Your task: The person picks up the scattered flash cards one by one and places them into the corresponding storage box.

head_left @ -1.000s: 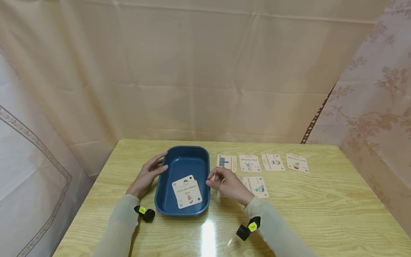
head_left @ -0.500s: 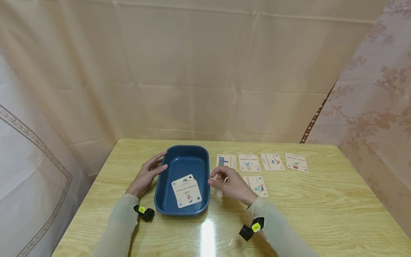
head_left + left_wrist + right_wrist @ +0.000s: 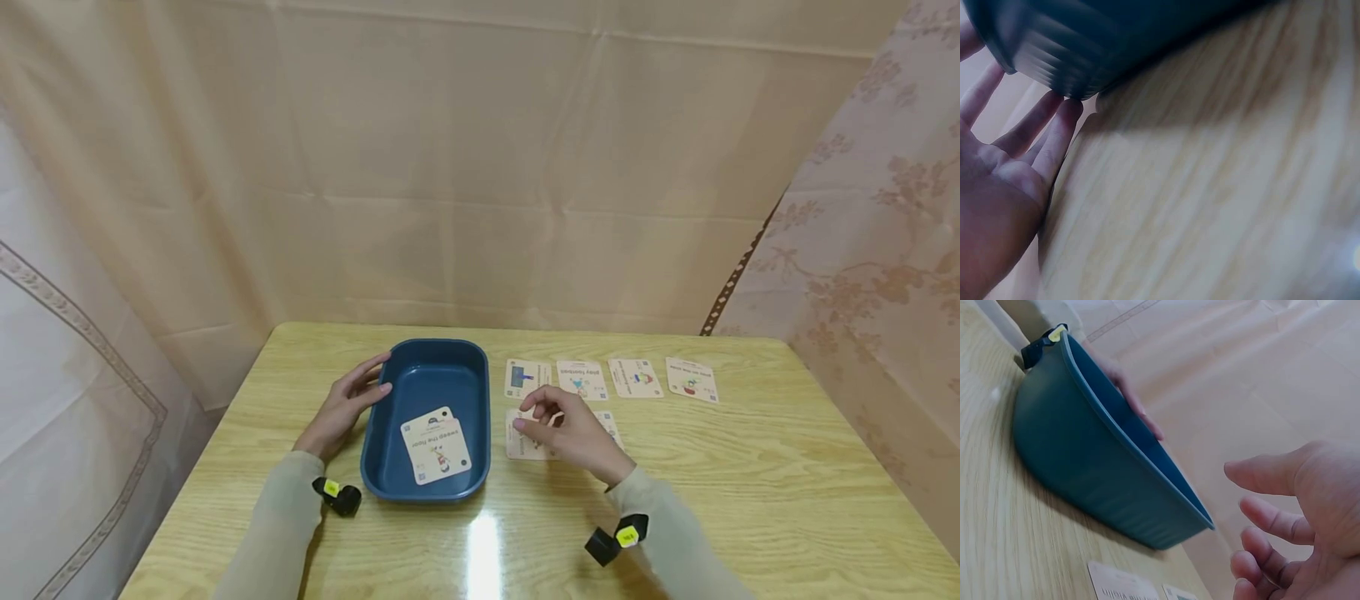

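A blue tray [image 3: 390, 467] sits on the wooden table with two overlapping picture cards [image 3: 437, 446] lying in it. My left hand [image 3: 365, 388] rests with straight fingers [image 3: 1054, 134] against the tray's left wall [image 3: 1079, 50]. My right hand [image 3: 537, 417] hovers just right of the tray, fingers loosely curled and holding nothing. Under it lies a card [image 3: 521, 446], seen low in the right wrist view as the card [image 3: 1122, 584] beside the tray [image 3: 1097, 469]. Another card [image 3: 612, 427] is partly hidden behind the hand.
Several more cards lie in a row behind my right hand, from one [image 3: 527, 377] near the tray to one [image 3: 691, 379] at the far right. Curtains hang close behind and on both sides of the table [image 3: 750, 467].
My right hand has drawn away from the tray's right rim and moved right, now above the card beside the tray. The left hand and tray have stayed put.
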### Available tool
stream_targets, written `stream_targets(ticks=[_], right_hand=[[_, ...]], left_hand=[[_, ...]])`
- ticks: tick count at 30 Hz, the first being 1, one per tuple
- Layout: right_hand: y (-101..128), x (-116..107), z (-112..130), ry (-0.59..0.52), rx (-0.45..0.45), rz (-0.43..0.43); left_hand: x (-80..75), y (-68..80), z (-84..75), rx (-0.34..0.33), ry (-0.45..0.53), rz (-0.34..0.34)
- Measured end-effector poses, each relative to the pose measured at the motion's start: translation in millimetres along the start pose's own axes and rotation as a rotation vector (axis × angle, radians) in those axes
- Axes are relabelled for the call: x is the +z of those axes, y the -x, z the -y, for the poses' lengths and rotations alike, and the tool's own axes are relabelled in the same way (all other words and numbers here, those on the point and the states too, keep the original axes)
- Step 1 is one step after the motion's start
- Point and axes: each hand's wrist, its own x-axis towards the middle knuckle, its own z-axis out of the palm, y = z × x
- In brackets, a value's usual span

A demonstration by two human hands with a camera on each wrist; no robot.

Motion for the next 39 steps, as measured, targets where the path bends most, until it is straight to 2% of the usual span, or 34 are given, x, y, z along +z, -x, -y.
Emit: stream_targets(ticks=[12,27,32,39], right_hand=[[14,-29,-15,0.022,0.01,-0.045],[26,-60,-47,0.063,0.085,-0.09],[30,-71,-59,0.11,0.113,-0.098],[32,-83,-76,0.24,0.162,-0.111]], left_hand=[[0.5,1.5,-1.2,-0.005,-0.004,-0.002],[0.3,1.4,-0.5,-0.003,-0.004,-0.001],[0.4,1.6,-0.3,-0.003,-0.004,0.0],[1.0,2.3,-1.6,-0.003,-0.012,-0.009]])
